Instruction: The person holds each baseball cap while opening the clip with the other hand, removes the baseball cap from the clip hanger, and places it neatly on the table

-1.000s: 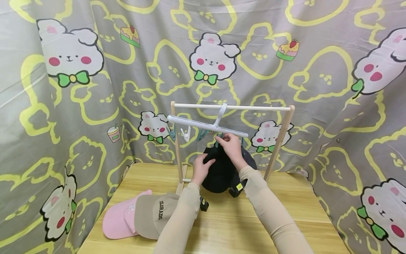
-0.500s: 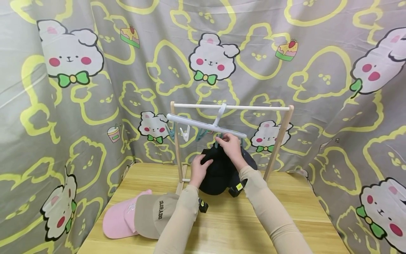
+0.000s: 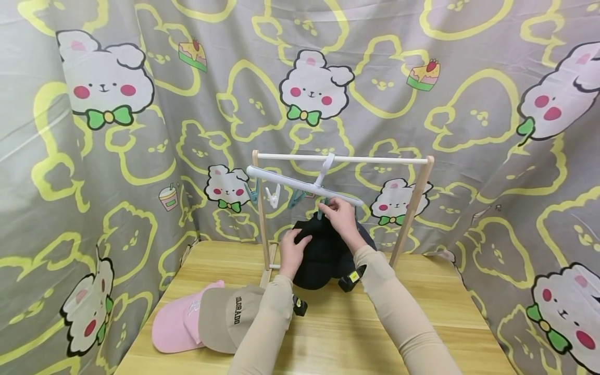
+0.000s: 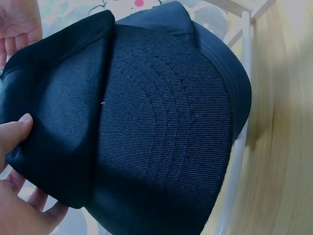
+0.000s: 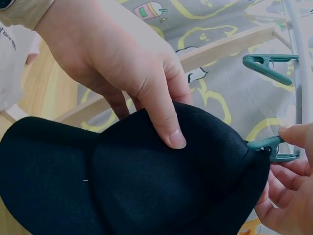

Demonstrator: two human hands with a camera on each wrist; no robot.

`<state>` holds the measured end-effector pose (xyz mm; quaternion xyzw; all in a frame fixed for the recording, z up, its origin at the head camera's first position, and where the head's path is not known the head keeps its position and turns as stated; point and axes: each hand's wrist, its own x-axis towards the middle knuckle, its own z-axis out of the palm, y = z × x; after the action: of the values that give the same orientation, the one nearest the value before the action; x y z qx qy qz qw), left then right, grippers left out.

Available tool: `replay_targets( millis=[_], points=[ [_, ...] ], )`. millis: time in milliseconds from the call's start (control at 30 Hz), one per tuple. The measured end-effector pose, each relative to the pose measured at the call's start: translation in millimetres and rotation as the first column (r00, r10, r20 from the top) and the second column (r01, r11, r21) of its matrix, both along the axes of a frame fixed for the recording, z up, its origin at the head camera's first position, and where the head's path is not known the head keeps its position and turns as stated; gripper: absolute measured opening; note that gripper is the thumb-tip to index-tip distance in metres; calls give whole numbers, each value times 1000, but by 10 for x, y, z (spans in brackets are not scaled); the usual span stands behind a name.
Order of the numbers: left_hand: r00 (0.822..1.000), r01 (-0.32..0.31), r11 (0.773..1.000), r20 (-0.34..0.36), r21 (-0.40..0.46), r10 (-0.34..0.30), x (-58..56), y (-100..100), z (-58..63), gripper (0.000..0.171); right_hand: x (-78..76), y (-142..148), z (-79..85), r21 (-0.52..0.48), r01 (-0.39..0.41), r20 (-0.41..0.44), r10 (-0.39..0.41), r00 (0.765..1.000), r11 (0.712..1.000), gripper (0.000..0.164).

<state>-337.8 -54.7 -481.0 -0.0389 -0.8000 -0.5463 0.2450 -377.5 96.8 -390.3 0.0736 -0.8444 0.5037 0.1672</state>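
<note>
A black baseball cap (image 3: 313,271) hangs beneath a pale clip hanger (image 3: 286,180). My left hand (image 3: 291,254) grips the cap's crown, thumb on one face and fingers on the other. With thumb and fingers, my right hand (image 3: 343,217) pinches a teal clip (image 5: 266,143) at the crown's edge. In the right wrist view the clip's tip meets the fabric there; whether it bites firmly is hard to tell. Behind the black cap, a second dark cap (image 4: 237,78) shows its brim in the left wrist view.
The hanger hooks over the white bar (image 3: 375,159) of a small wooden rack (image 3: 412,208). More clips, among them a white clip (image 3: 273,196), dangle at its left. A pink cap (image 3: 173,325) and a khaki cap (image 3: 220,320) lie on the wooden table (image 3: 375,333).
My left hand and the black cap have shifted slightly left and down. The hanger has moved a little to the left at its right end. My right hand stays at the clip.
</note>
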Motion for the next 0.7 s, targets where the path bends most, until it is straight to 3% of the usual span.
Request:
replay_targets(
  millis=[367,700],
  points=[
    [1000,-19,999,-23,-35,18,1,1,-18,24,-2,5,-2,-13,-9,26,10,1000,1000,33],
    [1000,-17,1000,-9,-5,17,45,-14,-28,26,-18,10,-25,-60,-25,38,27,999,998,31]
  ],
)
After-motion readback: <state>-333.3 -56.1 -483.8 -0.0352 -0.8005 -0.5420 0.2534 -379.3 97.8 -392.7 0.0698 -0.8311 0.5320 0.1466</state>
